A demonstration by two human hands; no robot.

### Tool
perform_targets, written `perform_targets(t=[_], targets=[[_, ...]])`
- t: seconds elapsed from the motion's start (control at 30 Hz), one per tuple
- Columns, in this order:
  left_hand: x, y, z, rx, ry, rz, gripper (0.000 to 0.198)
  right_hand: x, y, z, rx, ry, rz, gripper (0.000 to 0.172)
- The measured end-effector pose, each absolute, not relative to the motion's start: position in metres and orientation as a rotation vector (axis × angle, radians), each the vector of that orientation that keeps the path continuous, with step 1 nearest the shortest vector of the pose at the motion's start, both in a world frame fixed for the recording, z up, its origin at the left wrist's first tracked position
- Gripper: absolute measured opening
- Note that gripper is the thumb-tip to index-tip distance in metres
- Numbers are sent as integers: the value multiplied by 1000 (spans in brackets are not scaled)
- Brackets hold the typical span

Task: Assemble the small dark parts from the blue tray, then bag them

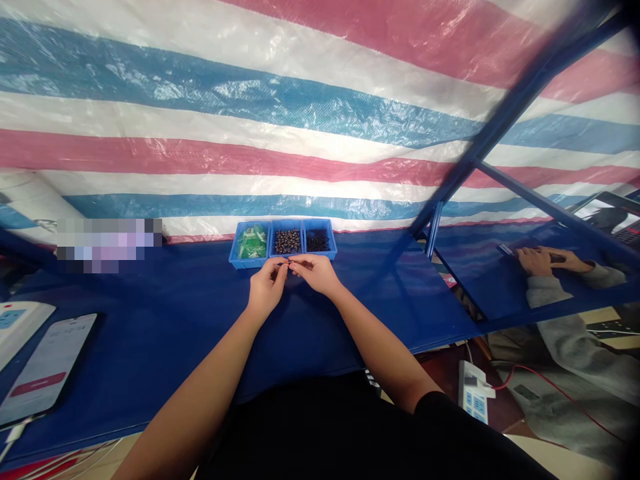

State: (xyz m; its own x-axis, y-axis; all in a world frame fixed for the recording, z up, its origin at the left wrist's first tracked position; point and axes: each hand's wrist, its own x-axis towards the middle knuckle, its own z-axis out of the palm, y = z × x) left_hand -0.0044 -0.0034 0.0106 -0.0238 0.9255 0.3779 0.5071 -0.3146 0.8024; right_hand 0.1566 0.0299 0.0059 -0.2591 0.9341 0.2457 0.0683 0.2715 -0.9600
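Note:
My left hand [267, 287] and my right hand [315, 272] meet over the blue table [165, 313], fingertips pinched together on a small dark part [289, 263] too tiny to name. Just beyond them stand three blue bins in a row: one with green pieces [250, 243], one with dark brownish parts [287, 241], one with black parts [318, 240]. Both hands hover right in front of the middle bin.
A phone [47, 367] and a white device [17, 323] lie at the table's left edge. A striped tarp [300, 120] hangs behind. Blue frame bars [500, 127] cross on the right. Another person's hands [543, 260] rest on the neighbouring table. A power strip [475, 393] lies on the floor.

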Motion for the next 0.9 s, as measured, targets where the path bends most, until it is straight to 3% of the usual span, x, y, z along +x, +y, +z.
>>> perform_targets(t=[0.9], targets=[[-5, -4, 12, 1782, 1469, 1336, 28, 155, 28, 6, -929, -1600, 1081, 30]])
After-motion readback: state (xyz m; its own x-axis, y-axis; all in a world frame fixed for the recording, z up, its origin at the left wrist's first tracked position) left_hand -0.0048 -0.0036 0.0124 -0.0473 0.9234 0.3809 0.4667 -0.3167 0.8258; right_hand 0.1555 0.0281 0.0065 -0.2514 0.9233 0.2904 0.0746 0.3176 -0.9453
